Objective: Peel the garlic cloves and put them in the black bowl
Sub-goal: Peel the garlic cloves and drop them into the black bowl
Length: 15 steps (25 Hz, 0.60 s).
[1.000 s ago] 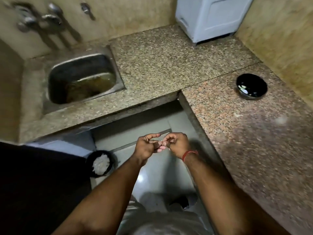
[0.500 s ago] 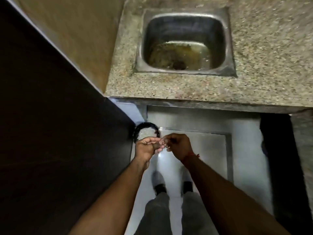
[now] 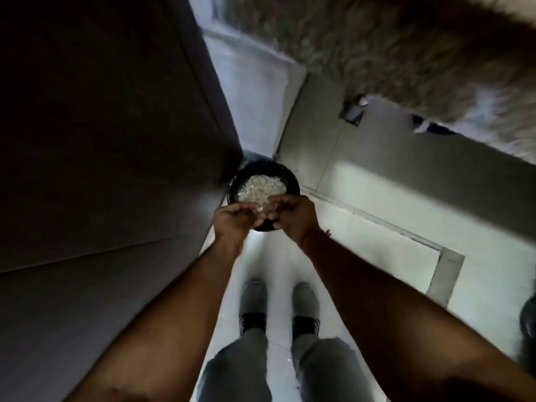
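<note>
Down low, both hands, left (image 3: 235,220) and right (image 3: 293,217), are meeting fingertip to fingertip over a round black container (image 3: 291,181) of pale peelings on the floor; whether they are pinching anything is too blurred to tell.

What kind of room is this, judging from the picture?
Probably a home kitchen. A speckled stone countertop runs across the top, pale floor tiles lie below, and a black container of pale peelings stands on the floor under the hands.

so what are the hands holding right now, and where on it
Both the left hand and right hand meet fingertip to fingertip above a dark container of pale scraps. Something small seems pinched between them, but blur hides what and where.
</note>
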Available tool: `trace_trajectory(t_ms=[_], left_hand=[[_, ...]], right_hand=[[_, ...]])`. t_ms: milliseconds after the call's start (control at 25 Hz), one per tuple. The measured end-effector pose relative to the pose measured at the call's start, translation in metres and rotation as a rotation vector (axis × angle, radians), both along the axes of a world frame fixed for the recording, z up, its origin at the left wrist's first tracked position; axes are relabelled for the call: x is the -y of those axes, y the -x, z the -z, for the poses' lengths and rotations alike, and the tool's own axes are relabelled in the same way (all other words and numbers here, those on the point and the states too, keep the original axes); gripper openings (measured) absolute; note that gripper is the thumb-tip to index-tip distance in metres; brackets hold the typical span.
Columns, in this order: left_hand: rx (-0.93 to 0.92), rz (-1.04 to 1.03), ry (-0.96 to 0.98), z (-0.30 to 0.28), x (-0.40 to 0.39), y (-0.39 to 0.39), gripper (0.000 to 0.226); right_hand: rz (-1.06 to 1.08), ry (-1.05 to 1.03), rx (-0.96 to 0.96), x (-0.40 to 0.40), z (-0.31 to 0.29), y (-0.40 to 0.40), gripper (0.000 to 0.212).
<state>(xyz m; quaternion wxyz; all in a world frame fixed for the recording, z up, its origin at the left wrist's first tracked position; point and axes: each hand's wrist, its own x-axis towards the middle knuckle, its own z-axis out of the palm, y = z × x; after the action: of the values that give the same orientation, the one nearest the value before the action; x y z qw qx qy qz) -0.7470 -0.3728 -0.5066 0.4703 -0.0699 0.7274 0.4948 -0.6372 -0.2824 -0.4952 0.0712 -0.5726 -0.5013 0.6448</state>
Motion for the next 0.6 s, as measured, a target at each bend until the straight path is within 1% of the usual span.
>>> trace_trajectory(t_ms=[160, 240, 320, 400, 440, 480, 520, 560, 600], left_hand=[[0.047, -0.060, 0.074, 0.085, -0.006, 0.010, 0.015], [0.057, -0.113, 0.112, 0.118, -0.012, 0.014, 0.018], [0.107, -0.154, 0.141, 0.143, -0.018, 0.017, 0.020], [0.158, -0.159, 0.182, 0.160, -0.021, 0.019, 0.024], [0.174, -0.143, 0.193, 0.164, -0.023, 0.019, 0.023], [0.185, -0.145, 0.201, 0.164, -0.025, 0.019, 0.019], [0.196, -0.173, 0.197, 0.164, -0.027, 0.019, 0.018], [0.227, -0.196, 0.200, 0.156, -0.030, 0.018, 0.022], [0.250, -0.201, 0.190, 0.146, -0.032, 0.018, 0.026]], right_hand=[[-0.234, -0.219, 0.127, -0.008, 0.111, 0.013, 0.025], [-0.297, -0.333, 0.179, -0.011, 0.153, 0.016, 0.033], [-0.287, -0.363, 0.197, -0.014, 0.173, 0.021, 0.031], [-0.337, -0.393, 0.177, -0.013, 0.174, 0.026, 0.024], [-0.421, -0.406, 0.144, -0.010, 0.167, 0.028, 0.019], [-0.551, -0.439, 0.106, -0.006, 0.159, 0.030, 0.023], [-0.717, -0.481, 0.087, -0.002, 0.152, 0.031, 0.035], [-0.894, -0.530, 0.122, 0.000, 0.150, 0.030, 0.049], [-1.045, -0.591, 0.238, 0.000, 0.151, 0.027, 0.061]])
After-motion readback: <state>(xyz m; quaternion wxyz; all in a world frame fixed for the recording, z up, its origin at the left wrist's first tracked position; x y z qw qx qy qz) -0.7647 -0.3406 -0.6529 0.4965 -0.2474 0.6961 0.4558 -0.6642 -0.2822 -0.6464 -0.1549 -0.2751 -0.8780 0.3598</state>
